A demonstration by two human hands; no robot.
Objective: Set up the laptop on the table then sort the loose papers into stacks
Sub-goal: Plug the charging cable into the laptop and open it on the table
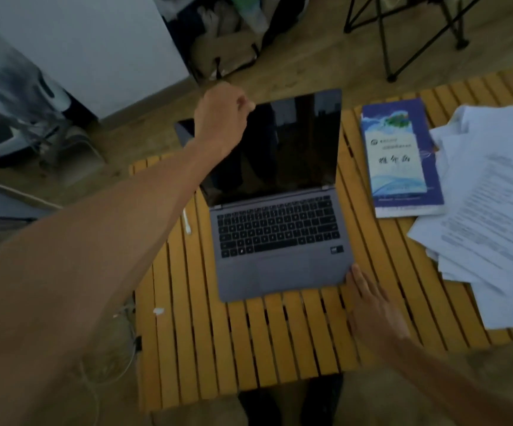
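The open grey laptop sits mid-table; the left hand grips its lid's top edge, while the right hand's straight fingers press its near-right corner, nearer the loose white papers to the right.

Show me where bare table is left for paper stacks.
Widest bare slats on the slatted table lie along the near edge, in front of the laptop. A narrow strip runs left of it, past the white pen. The right side is crowded: blue booklet and loose papers.
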